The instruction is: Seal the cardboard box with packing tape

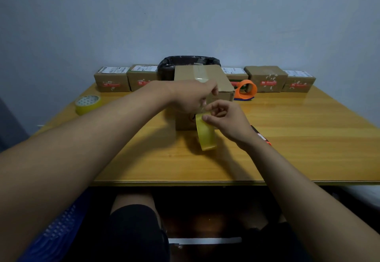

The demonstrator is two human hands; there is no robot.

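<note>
A brown cardboard box (216, 76) stands in the middle of the wooden table (298, 138), with a strip of clear tape running along its top. In front of it a yellowish roll of packing tape (206, 136) hangs on edge just above the table. My right hand (228, 120) holds the roll at its top with fingers and thumb. My left hand (191, 95) reaches over the box's near face and pinches the tape's loose end between thumb and finger, just left of my right hand. The box's near face is mostly hidden by my hands.
A second yellow tape roll (87, 103) lies at the table's left. An orange tape dispenser (246, 89) stands right of the box. Several small labelled parcels (112, 81) line the back edge beside a black-lined bin (185, 62). A black-and-orange tool (264, 137) lies under my right wrist.
</note>
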